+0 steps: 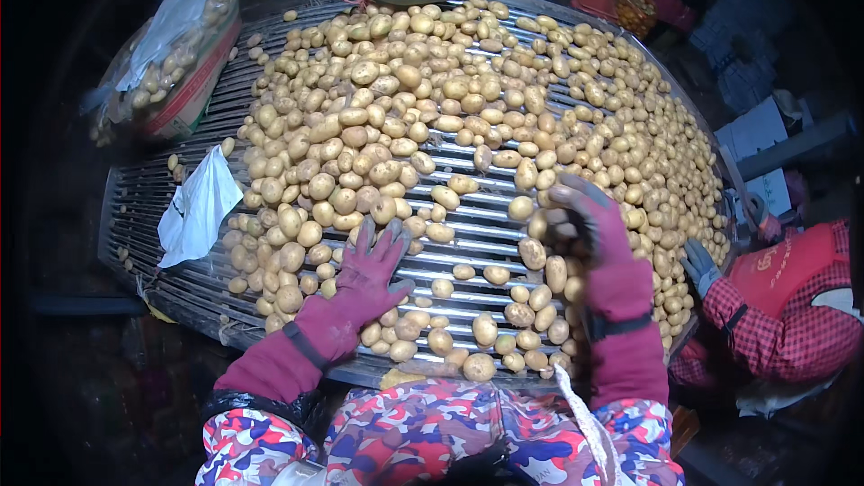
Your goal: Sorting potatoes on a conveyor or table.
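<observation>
Many loose potatoes (354, 138) cover a sorting table of parallel metal bars (466, 226). My left hand (371, 260), in a maroon and grey work glove, lies palm down with its fingers spread. Its fingertips touch potatoes at the near edge of the left heap. On the other side of a partly bare strip of bars is my right hand (590, 219), gloved the same way. Its fingers are bent and blurred by motion, close over potatoes at the edge of the right-hand spread. Whether a potato is in its grasp is hidden.
A full mesh-and-plastic sack of potatoes (179, 57) rests on the far left bars, near a crumpled white bag (200, 209). At the right, a co-worker's gloved hand (700, 268) touches the potatoes. A raised rim (223, 341) borders the table; a red crate (594, 1) stands beyond.
</observation>
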The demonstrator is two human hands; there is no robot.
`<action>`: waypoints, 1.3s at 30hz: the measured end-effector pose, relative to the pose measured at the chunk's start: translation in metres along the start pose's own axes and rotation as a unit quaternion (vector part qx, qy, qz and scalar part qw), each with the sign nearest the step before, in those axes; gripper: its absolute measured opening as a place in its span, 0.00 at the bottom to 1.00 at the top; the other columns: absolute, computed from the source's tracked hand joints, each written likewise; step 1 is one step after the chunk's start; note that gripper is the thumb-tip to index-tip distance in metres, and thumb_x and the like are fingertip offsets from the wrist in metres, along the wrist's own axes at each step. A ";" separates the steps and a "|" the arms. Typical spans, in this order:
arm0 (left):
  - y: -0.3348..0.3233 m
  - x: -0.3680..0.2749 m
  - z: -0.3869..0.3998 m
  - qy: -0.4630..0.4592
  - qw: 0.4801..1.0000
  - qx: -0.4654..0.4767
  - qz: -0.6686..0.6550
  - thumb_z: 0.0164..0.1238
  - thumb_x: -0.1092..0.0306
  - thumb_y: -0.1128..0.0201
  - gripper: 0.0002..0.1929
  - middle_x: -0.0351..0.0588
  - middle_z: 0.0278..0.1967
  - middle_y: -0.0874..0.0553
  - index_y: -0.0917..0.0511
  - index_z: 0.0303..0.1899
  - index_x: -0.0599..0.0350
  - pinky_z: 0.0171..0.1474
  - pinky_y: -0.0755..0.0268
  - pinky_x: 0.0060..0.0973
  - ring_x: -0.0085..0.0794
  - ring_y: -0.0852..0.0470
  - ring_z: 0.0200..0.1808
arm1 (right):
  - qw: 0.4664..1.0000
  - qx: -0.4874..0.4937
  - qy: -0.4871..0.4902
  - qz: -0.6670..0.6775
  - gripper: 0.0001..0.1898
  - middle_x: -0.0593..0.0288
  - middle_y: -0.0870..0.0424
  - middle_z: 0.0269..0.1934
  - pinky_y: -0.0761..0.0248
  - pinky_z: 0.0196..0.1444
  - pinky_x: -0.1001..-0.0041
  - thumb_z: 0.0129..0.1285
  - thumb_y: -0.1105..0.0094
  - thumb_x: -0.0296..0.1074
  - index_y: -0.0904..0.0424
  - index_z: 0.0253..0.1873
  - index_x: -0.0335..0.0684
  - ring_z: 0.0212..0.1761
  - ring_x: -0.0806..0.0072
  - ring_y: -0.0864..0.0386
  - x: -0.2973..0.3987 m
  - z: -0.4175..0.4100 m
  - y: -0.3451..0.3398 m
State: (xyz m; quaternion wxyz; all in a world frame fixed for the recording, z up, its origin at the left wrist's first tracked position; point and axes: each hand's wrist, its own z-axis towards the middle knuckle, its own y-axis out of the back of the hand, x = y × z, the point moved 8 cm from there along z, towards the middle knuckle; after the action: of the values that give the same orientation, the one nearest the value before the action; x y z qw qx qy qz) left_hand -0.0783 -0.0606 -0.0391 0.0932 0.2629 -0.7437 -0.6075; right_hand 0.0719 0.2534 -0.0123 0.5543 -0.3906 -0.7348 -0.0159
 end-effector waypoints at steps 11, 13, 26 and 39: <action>0.018 -0.172 0.063 -0.266 0.898 0.137 -0.322 0.67 0.51 0.31 0.46 0.60 0.80 0.43 0.45 0.80 0.54 0.83 0.56 0.40 0.48 0.49 0.83 | 0.906 0.083 0.120 0.397 0.31 0.50 0.25 0.53 0.14 0.54 0.58 0.81 0.58 0.57 0.33 0.68 0.30 0.58 0.52 0.21 -0.053 -0.109 0.073; 0.030 -0.172 0.072 -0.260 0.894 0.112 -0.347 0.67 0.55 0.31 0.41 0.58 0.79 0.40 0.39 0.78 0.51 0.80 0.46 0.39 0.47 0.41 0.80 | 0.899 0.081 0.139 0.407 0.31 0.49 0.23 0.53 0.13 0.52 0.60 0.80 0.57 0.57 0.33 0.68 0.30 0.56 0.53 0.20 -0.053 -0.134 0.077; 0.029 -0.074 0.182 -0.074 0.995 -0.040 0.048 0.63 0.44 0.30 0.50 0.61 0.77 0.38 0.47 0.79 0.57 0.81 0.54 0.49 0.50 0.39 0.78 | 0.745 -0.378 0.120 -0.537 0.19 0.58 0.13 0.35 0.20 0.41 0.68 0.62 0.30 0.41 0.16 0.55 0.38 0.38 0.65 0.13 0.033 -0.129 0.131; 0.028 -0.081 0.184 -0.164 0.970 -0.153 -0.092 0.55 0.61 0.26 0.38 0.60 0.63 0.20 0.29 0.68 0.63 0.74 0.37 0.44 0.53 0.25 0.68 | 0.953 -0.291 0.084 -0.001 0.18 0.57 0.12 0.43 0.28 0.34 0.81 0.69 0.37 0.35 0.18 0.58 0.29 0.35 0.81 0.18 -0.029 -0.307 0.196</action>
State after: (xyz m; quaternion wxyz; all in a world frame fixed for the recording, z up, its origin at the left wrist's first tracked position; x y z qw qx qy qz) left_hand -0.1019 0.1412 -0.0429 -0.0470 0.2096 -0.6200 -0.7546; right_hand 0.4363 0.2337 0.0018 0.4765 -0.5318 -0.6491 -0.2623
